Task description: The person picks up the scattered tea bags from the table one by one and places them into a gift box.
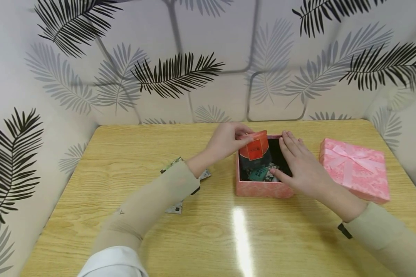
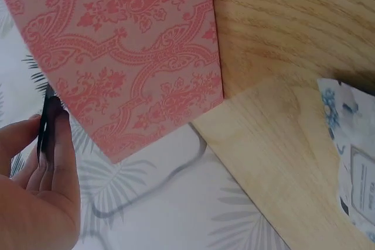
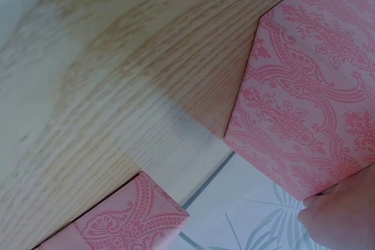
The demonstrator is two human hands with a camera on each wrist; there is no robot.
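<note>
Head view, left hand [image 1: 224, 140] at box [image 1: 263, 189], pinching packet [image 1: 255, 150]

Bench [image 1: 208, 234]: light wood-grain surface, far corners rounded. Pale wall covering [image 1: 222, 42] stands behind the far edge and continues along the left and right sides, printed with black and grey fronds and grey curved lines. Bright elongated reflection [image 1: 242, 242] observed on the near surface.

Packets [image 1: 174, 209] partly hidden by sleeve [image 1: 152, 200], print [image 1: 255, 149] on red packet [image 1: 256, 152] illegible
</note>
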